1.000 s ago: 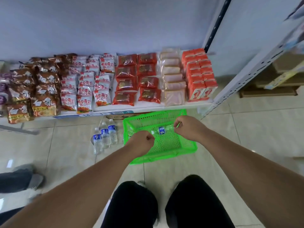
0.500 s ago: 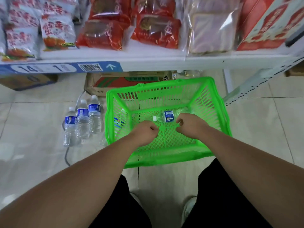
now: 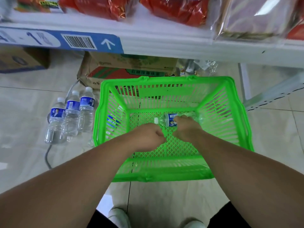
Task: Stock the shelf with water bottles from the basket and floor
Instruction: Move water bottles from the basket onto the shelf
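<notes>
A green plastic basket stands on the tiled floor below the white shelf. A clear water bottle with a blue label lies on its side inside, cap pointing left. My right hand is closed around the bottle's body. My left hand hovers as a fist just left of the cap, holding nothing. Three more water bottles stand upright together on the floor left of the basket. Another blue label shows through the basket's left wall; I cannot tell which side it is on.
Red and clear snack packs fill the shelf above. Cardboard boxes sit under the shelf behind the basket. A grey cable runs across the floor by the standing bottles. A shelf upright rises at the right.
My head has dropped closer to the basket. My right hand has moved forward and closed onto the bottle in the basket; my left hand stays a fist beside it.
</notes>
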A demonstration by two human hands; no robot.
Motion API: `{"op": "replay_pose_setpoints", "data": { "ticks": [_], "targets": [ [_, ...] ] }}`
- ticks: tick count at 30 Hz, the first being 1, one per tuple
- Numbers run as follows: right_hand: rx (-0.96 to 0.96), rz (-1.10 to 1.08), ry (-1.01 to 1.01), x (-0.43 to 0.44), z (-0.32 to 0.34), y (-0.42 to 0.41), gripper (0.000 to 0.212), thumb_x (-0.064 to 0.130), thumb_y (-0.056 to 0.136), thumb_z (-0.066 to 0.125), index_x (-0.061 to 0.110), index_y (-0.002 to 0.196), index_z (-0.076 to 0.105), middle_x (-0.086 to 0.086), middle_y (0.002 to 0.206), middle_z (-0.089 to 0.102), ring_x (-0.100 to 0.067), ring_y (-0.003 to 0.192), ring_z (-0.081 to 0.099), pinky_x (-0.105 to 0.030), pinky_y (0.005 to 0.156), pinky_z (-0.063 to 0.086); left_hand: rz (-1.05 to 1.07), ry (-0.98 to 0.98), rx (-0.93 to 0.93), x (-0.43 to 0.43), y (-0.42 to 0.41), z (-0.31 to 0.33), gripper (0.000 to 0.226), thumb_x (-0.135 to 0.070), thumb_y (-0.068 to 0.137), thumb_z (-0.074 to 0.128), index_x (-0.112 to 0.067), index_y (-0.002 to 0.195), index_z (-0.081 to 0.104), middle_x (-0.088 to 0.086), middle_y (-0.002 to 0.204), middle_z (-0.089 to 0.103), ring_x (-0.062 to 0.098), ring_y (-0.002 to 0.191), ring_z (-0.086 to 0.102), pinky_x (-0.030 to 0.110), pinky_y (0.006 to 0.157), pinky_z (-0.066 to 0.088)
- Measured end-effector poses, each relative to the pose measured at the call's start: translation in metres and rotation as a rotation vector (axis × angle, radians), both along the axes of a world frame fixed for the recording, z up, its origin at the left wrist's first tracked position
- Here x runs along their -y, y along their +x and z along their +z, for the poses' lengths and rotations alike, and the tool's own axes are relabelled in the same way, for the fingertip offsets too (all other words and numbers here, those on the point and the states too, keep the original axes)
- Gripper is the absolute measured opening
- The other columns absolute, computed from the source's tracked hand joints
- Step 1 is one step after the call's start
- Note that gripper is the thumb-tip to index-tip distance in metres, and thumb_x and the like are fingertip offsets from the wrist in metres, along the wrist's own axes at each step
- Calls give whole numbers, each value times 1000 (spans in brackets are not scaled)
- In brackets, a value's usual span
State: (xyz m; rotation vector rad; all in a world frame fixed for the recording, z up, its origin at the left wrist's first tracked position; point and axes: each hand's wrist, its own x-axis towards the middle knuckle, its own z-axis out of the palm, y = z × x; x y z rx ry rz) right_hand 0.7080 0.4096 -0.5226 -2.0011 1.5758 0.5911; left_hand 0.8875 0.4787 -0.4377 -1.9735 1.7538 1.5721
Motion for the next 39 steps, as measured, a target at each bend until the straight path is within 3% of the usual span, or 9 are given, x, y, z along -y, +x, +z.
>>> {"op": "replay_pose_setpoints", "data": {
  "ticks": [5, 12, 18, 23, 28, 31, 34, 36, 39],
  "targets": [
    [-27, 107, -106, 2, -25, 21, 70, 25, 91, 68, 19, 152, 34, -9, 151, 40, -31, 141, 38, -51, 112, 38, -43, -84, 71, -9, -4, 14, 20, -43, 94, 64, -28, 102, 73, -3, 109, 73, 19, 97, 69, 30, 86, 54],
    [-97, 209, -226, 10, -53, 29, 79, 9, 87, 62, 13, 154, 21, -18, 157, 28, -37, 148, 26, -59, 117, 32, -36, -98, 94, -22, 3, 19, 28, -41, 96, 61, -23, 115, 71, 0, 120, 71, 19, 108, 65, 29, 92, 51],
    [-161, 247, -326, 21, -69, 39, 73, 5, 84, 60, 11, 149, 28, -19, 149, 41, -37, 140, 37, -63, 112, 36, -26, -80, 133, -36, 12, 16, 31, -46, 95, 61, -27, 119, 67, -4, 121, 68, 17, 110, 63, 27, 91, 48],
    [-117, 251, -330, 31, -65, 37, 62, 17, 91, 63, 17, 147, 37, -9, 149, 50, -30, 137, 46, -56, 114, 37, -19, -84, 163, -42, 22, 17, 34, -47, 94, 60, -28, 123, 65, -3, 123, 68, 19, 111, 63, 29, 92, 49],
    [255, 165, -107, 44, -22, 23, 77, 45, 89, 74, 20, 152, 37, -9, 143, 58, -28, 120, 58, -39, 98, 49, -12, -62, 166, -36, 29, 28, 34, -42, 94, 63, -22, 122, 68, 3, 127, 68, 21, 115, 63, 27, 94, 47],
    [517, -41, 8, 46, 16, 20, 76, 41, 86, 80, 20, 149, 44, -7, 127, 69, -21, 105, 66, -34, 90, 51, 38, -45, 140, -25, 30, 40, 33, -35, 94, 64, -8, 110, 73, 14, 114, 73, 26, 105, 68, 30, 87, 55],
    [714, -133, 84, 42, 50, 18, 59, 36, 84, 83, 24, 136, 56, 6, 117, 73, -13, 106, 70, -30, 87, 52, 101, -75, 101, -12, 28, 49, 32, -34, 89, 69, -8, 107, 73, 13, 111, 74, 27, 102, 70, 34, 85, 57],
    [830, -148, 135, 39, 71, 19, 44, 28, 85, 83, 27, 123, 61, 9, 115, 74, -8, 106, 70, -33, 92, 54, 157, -93, 61, -5, 28, 47, 38, -37, 86, 73, -15, 117, 69, 6, 117, 72, 23, 102, 69, 31, 87, 56],
    [971, -176, 234, 38, 110, 17, 37, 15, 88, 78, 20, 121, 62, -2, 119, 75, -15, 109, 70, -35, 98, 54, 204, -96, 11, 4, 28, 48, 71, -44, 82, 79, -18, 142, 51, 4, 137, 60, 23, 110, 66, 36, 92, 56]
  ]
}}
